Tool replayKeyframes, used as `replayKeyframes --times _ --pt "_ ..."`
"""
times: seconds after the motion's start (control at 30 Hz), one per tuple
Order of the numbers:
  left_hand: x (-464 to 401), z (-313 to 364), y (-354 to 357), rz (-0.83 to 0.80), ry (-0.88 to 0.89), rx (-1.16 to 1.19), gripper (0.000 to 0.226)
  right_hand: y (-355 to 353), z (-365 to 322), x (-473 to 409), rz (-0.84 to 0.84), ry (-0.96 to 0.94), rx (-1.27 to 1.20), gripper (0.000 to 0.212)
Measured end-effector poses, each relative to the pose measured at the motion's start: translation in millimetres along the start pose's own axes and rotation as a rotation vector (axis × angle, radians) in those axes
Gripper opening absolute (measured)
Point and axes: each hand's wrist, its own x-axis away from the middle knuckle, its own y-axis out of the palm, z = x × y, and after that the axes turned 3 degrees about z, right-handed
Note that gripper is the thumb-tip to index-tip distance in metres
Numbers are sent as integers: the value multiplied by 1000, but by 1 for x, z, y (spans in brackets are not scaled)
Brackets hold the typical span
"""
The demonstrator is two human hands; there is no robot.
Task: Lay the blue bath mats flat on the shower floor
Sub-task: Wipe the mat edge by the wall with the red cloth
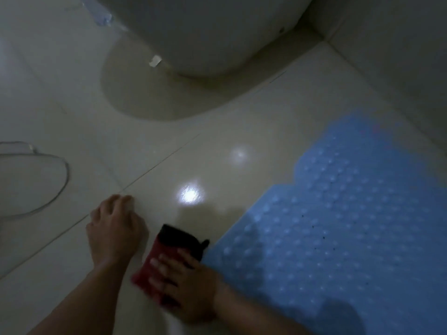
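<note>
A blue bath mat with raised dots lies flat on the pale tiled floor at the right, reaching the wall. My right hand presses a red and black cloth onto the floor with straight fingers, just left of the mat's near corner. My left hand rests on the tiles further left, its fingers bent with the tips on the floor, holding nothing. Only one mat is in view.
A white toilet base stands at the top centre, casting a wide shadow. A white curved object sits at the left edge. A wall runs along the right. Two bright light reflections sit on the glossy floor.
</note>
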Motion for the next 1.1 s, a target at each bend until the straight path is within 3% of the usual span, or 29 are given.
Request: replayKeyframes --times 0.07,0.1,0.23,0.3,0.37,0.43,0.5,0.6,0.67,0.7,1.0,1.1 --pt "-8 1 3 3 44 -14 55 -11 52 1 29 -93 43 59" --pt "-12 5 6 -3 84 -19 56 -19 84 4 70 -48 22 59" --pt "-31 33 22 -110 393 -121 55 -70 221 28 159 534 0 67" --pt "-42 54 27 -160 517 -135 51 -100 273 39 125 809 -77 66" --pt "-48 75 27 -185 556 -111 51 -112 291 37 176 978 -184 62" --pt "-50 92 26 -178 545 -88 55 -100 264 23 331 1082 -143 59" --pt "-50 105 27 -162 511 -62 53 -67 198 9 382 984 -34 56" --pt "-49 119 38 -119 464 -11 32 -22 106 21 197 422 -8 58" --pt "-53 123 47 -62 439 42 29 -16 117 48 118 100 6 52" --pt "-55 127 51 -39 440 62 33 -18 135 62 127 41 25 49" --pt "-49 207 93 9 538 139 48 -92 314 111 156 784 -27 79" --pt "-41 240 114 -16 605 142 45 -112 356 107 157 1000 -133 77"
